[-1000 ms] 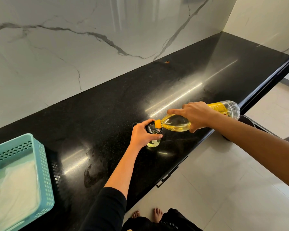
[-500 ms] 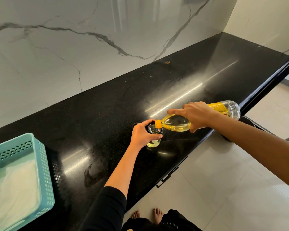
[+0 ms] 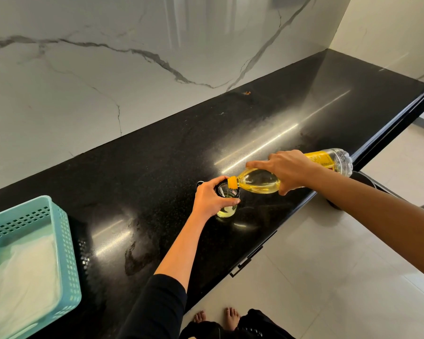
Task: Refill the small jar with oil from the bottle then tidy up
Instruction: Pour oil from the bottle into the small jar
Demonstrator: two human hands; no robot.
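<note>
Nearest, at the left end of the table (image 3: 157, 155), a teal basket (image 3: 70, 253) holds a white cloth (image 3: 22, 277). Further in, near the front edge, the left hand (image 3: 211, 199) wraps round the jar (image 3: 227, 211), fingers curled about its upper wall. The jar stands upright with a shallow pool of oil in it. Just over its mouth hangs the orange neck of the bottle (image 3: 257, 183), tipped almost level and gripped round the middle by the right hand (image 3: 288, 171). Beyond, the black top runs to the marble wall (image 3: 108, 81).

The fill looks far from done. The mouth is narrow, so a steeper tip or a drifting neck would likely send oil over the rim and fingers, slicking the glass. The gripping hand hides much of the level, so overfilling is easy.
</note>
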